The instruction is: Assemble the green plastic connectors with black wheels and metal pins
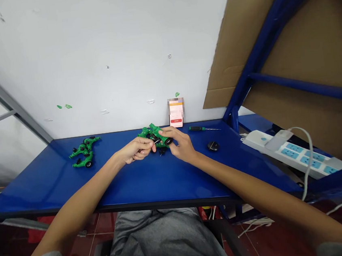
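Note:
My right hand (182,144) is closed around the side of a green plastic fitting with black parts (155,129), just above the blue tabletop (152,183). A round black opening (168,141) shows at the fitting's near end. My left hand (137,149) pinches a thin shiny metal piece (156,142) between thumb and finger. That piece points toward the fitting; whether it touches is too small to tell. More green and black pieces sit directly behind and under the fitting, partly hidden by my hands.
Several green fittings (85,150) lie at the table's left. To the right are a green-and-black screwdriver (197,128) and a round black object (213,146). A phone (176,119) leans on the wall. Beyond the right edge lies a white power strip (283,148) with a cable.

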`<state>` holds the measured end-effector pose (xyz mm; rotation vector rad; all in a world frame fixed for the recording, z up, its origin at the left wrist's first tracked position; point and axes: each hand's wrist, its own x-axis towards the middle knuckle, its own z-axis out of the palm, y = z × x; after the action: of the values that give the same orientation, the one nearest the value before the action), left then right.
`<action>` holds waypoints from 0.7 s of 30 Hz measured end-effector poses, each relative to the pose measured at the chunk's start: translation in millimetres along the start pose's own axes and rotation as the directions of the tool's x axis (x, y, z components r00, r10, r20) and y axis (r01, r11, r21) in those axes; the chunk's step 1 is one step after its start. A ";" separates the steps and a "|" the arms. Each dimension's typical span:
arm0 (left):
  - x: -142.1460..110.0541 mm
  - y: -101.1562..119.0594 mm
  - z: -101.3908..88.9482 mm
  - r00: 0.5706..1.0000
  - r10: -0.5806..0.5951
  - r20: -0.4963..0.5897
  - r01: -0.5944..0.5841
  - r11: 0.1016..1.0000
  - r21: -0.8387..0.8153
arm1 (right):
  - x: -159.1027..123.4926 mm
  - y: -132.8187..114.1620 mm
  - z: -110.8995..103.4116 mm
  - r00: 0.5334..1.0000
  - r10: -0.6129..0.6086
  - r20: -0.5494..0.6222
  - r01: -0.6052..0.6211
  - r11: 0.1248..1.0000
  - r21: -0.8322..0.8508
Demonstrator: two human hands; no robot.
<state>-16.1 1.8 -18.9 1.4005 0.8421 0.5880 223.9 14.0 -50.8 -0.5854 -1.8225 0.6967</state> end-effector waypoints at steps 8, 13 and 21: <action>6.8 -1.8 7.6 0.922 0.327 -0.209 -0.138 0.779 0.612 | 14.5 4.2 0.6 0.984 0.175 -0.025 -0.174 0.985 0.014; 9.4 -8.7 6.2 0.849 0.520 -0.099 -0.124 0.378 0.917 | 17.5 14.3 -0.8 0.962 0.267 -0.053 -0.267 0.964 0.014; 3.3 -8.0 22.6 0.858 0.495 -0.136 0.210 -0.098 0.973 | 16.9 19.5 6.2 0.895 0.445 -0.032 -0.427 0.876 0.222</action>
<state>2.8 -10.1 -28.0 2.9513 1.7838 0.3954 213.8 38.2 -55.1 -0.8835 -1.5234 1.1370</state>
